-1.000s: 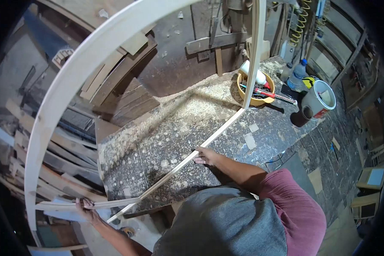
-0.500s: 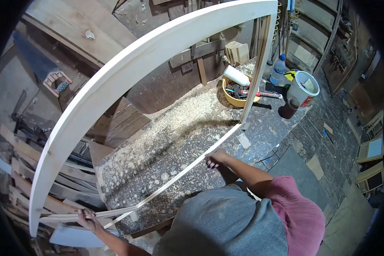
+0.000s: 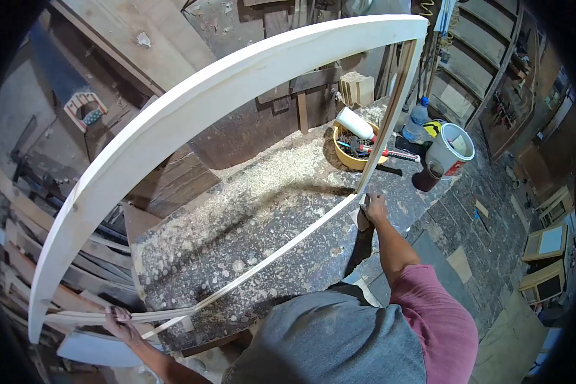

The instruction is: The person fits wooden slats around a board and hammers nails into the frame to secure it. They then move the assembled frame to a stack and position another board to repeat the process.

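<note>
A large arched frame of pale wood (image 3: 192, 105) stands upright on the workbench, its curved side up and its thin bottom rail toward me. At the lower left my left hand (image 3: 123, 325) is closed round the bottom rail near the arch's end. My right hand (image 3: 376, 208) is at the lower right corner, where the straight upright meets the bottom rail. Its fingers are curled against that corner, and the fingertips are partly hidden. Beneath the frame, the dark workbench (image 3: 288, 256) is speckled and strewn with wood shavings (image 3: 262, 176).
Behind the upright sits a yellow bowl (image 3: 349, 159) with a white bottle (image 3: 356, 123) and tools. Further right are a water bottle (image 3: 418, 118), a white bucket (image 3: 451, 153) and a dark jar (image 3: 427, 176). Curved boards (image 3: 77, 269) lie at the left.
My right hand has slid right along the bottom rail to the lower right corner. My left hand keeps its hold at the left. The frame has shifted slightly in view.
</note>
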Tool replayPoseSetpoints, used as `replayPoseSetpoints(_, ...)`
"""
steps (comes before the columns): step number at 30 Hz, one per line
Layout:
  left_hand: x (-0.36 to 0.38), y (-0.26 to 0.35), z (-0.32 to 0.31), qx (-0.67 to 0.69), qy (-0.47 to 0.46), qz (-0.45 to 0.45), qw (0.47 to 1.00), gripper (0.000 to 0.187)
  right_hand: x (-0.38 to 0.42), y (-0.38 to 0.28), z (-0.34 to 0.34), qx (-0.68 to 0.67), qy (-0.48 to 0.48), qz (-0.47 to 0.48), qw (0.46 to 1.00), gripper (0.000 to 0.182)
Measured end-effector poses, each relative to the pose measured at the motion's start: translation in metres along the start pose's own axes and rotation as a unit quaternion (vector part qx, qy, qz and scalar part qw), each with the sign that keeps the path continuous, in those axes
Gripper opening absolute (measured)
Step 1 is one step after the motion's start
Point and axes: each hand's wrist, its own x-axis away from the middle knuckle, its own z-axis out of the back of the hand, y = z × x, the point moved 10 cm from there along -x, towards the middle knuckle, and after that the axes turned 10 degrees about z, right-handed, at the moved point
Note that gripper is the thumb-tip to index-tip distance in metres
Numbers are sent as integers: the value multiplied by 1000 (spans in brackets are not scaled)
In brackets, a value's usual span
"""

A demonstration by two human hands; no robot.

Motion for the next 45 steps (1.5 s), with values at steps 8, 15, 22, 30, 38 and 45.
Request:
replayPoseSetpoints(8,1,0,-2,-15,-9,2,1000,14,-14,15,-9,2,-15,-1,1000,49)
replayPoseSetpoints(15,-1,-2,2,-15,-6,4,1000,21,-6,18,-38,-523,104,-45,845,22)
replayPoseSetpoints(22,-2,-4,3,-8,-5,8,1000,23,-8,-7,-56,-575,63,-106,809,17)
replayPoseSetpoints(30,4,-5,2,-4,11,33,999,20,-14,9,-52,-471,86,-139,867,26)
replayPoseSetpoints(38,-8,-17,29,9,29,39,999,15,-9,41,10,-330,149,-46,931,28)
replayPoseSetpoints(45,-13,7,56,-182,197,-42,962,33,-54,-38,179,26,224,184,957,30)
